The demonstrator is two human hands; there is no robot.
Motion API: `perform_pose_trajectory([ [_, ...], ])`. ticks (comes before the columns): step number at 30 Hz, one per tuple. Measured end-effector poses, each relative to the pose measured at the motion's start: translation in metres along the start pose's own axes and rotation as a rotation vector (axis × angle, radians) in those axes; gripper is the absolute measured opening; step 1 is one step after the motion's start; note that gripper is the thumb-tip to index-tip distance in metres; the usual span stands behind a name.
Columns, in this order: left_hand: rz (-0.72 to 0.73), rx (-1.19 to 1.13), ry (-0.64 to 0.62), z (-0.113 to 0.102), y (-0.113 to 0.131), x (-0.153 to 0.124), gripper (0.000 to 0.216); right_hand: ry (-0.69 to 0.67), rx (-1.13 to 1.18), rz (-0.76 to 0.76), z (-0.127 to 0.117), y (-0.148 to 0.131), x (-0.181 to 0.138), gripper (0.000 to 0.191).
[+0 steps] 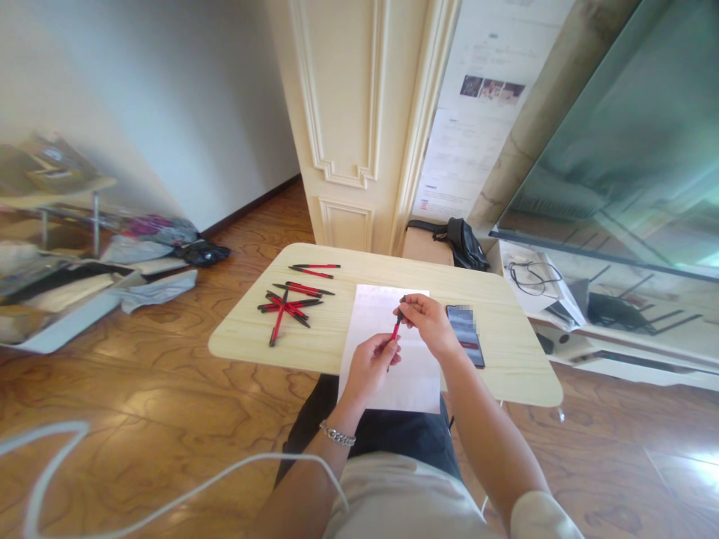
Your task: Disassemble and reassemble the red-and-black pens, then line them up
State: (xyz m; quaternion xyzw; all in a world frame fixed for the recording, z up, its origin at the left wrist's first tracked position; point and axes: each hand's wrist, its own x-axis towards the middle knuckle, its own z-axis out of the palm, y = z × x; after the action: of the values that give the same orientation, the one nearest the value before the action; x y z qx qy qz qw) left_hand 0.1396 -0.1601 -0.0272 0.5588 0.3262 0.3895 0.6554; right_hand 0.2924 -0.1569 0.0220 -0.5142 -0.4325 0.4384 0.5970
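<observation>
Above a white sheet of paper (368, 311), a red and black pen (397, 328) is held in both hands. My left hand (373, 361) is closed around its lower red part. At the upper black end, the fingers of my right hand (422, 317) pinch the pen. The fingertips cover both ends in part, so I cannot tell whether the tip is out. The paper lies on the table and hangs over its near edge. To the left lies a loose pile of red and black pens (279, 318), several of them crossing, with a few more pens (314, 270) behind.
A phone (465, 335) lies on the pale table (522, 367), right of the paper. A white cable (225, 471) loops across the lower left. Behind the table are a cream panel (348, 90) and a black bag (465, 243). A low white cabinet stands at right.
</observation>
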Motion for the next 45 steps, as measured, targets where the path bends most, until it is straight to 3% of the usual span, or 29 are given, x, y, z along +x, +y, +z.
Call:
perform_pose_trajectory([
  [12,-0.198,-0.328,-0.167,-0.001,0.014,-0.005,0.030,-0.038,0.126,0.029,0.003,0.009,-0.011,0.030],
  [19,-0.096,0.004,0.052,0.004,0.006,0.000,0.031,0.078,0.008,0.016,0.011,0.024,-0.008,0.038],
  [23,0.041,0.215,0.196,0.004,0.004,0.000,0.025,0.245,-0.140,0.016,0.021,0.032,-0.007,0.034],
  [26,0.068,0.292,0.200,0.003,0.004,0.000,0.023,0.345,-0.205,0.027,0.025,0.037,-0.008,0.036],
  [35,-0.143,-0.049,-0.045,0.002,0.005,0.001,0.032,0.097,0.246,0.120,0.011,0.017,-0.012,0.039],
  [38,-0.140,-0.046,-0.023,0.003,0.002,0.000,0.032,0.099,0.223,0.100,0.011,0.019,-0.011,0.032],
  [42,-0.085,0.065,0.083,0.004,-0.003,-0.002,0.030,0.224,0.145,0.085,0.019,0.031,-0.012,0.028],
  [45,-0.107,0.045,0.064,0.004,-0.004,-0.003,0.031,0.223,0.125,0.093,0.021,0.033,-0.015,0.029],
])
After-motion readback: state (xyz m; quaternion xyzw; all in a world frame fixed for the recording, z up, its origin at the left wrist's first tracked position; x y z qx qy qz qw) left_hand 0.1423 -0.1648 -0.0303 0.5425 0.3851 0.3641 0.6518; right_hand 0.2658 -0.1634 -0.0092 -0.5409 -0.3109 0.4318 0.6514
